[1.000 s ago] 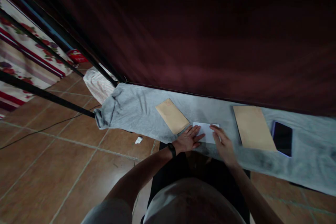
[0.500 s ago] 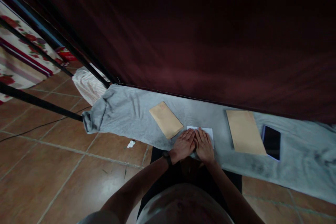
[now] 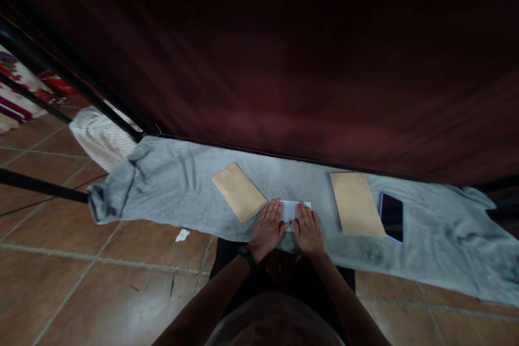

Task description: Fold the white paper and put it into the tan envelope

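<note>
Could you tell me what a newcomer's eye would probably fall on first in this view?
Probably the dark red curtain, filling most of the upper view. Next, the left hand and right hand, flat on white paper at the center. The brown envelopes stand out on the gray cloth, one on each side.

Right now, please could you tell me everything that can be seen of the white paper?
The white paper looks thin, smooth and rectangular. It lies flat on the grey cloth, between the two tan packets. The left hand covers its left part and the right hand much of its right part, both palm down with fingers extended. Its middle and upper right corner show. Whether it is folded, I cannot tell.
</note>
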Tool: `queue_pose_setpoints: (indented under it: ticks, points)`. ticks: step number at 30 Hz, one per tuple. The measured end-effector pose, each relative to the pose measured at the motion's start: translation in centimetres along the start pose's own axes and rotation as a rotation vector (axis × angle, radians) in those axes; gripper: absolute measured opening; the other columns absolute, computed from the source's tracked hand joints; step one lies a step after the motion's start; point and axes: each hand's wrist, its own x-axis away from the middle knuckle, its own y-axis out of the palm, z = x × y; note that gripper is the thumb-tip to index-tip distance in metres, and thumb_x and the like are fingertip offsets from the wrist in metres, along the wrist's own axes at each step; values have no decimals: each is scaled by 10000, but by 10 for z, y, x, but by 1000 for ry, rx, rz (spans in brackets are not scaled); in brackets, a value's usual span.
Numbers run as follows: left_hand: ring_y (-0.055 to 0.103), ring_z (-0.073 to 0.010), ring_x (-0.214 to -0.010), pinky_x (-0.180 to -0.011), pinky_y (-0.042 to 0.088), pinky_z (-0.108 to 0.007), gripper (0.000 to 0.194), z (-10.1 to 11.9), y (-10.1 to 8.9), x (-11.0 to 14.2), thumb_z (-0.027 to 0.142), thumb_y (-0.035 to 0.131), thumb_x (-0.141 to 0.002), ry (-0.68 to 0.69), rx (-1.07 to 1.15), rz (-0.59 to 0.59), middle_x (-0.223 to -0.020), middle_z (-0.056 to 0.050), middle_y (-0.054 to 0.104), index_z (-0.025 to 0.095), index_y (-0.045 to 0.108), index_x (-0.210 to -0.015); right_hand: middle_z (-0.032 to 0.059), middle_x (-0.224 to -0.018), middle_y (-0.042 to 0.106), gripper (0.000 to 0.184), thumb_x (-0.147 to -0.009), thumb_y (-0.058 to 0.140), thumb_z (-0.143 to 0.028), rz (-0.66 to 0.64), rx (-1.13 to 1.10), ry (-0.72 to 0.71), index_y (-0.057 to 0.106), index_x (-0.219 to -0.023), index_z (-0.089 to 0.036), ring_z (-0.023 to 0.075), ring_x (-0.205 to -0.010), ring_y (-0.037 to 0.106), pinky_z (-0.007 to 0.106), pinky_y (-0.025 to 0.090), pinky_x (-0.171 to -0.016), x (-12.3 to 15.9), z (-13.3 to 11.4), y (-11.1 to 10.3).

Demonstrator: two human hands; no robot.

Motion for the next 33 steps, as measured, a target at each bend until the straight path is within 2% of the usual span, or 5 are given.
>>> queue_pose_setpoints:
  ticks: [9,14,21,25,33]
  points:
    - [309,-248,-1469,-1194,308,-448,613,-5,0,22,336,367,-1005,-4,-13,40,-1576,-148,352,105,220,-1552,133,-1544,414,579,-1031,331,-320,51,-20,70,214,-1576,-165,302,-1392,406,480,310,-1135,29,38,-9]
    - [309,-250,-1469,-1193,307,-447,616,-3,-9,28,310,359,-1002,18,-23,44,-1573,-152,353,100,203,-1560,157,-1589,321,588,-1031,305,-310,84,-90,114,169,-1583,-158,310,-1438,340,516,327,-1126,22,24,-14]
    - [238,-215,-1496,-1234,184,-428,579,9,-16,14,407,343,-1026,246,21,-65,-1601,-115,311,139,285,-1537,119,-1573,366,515,-1035,266,-285,-83,-102,-24,354,-1524,-148,255,-1445,335,452,286,-1157,0,-8,-15]
    - [205,-217,-1505,-1228,183,-415,648,-3,-19,19,514,374,-1010,295,46,-79,-1611,-124,284,145,283,-1534,135,-1565,376,515,-1036,307,-321,-65,-54,-35,372,-1516,-145,281,-1433,348,485,265,-1157,7,1,-10]
    - [198,-228,-1507,-1224,194,-407,722,-17,-29,31,559,407,-986,320,25,-69,-1610,-142,275,138,242,-1549,153,-1544,407,569,-1034,316,-387,-5,-34,35,311,-1543,-134,313,-1393,394,505,291,-1139,27,32,-5]
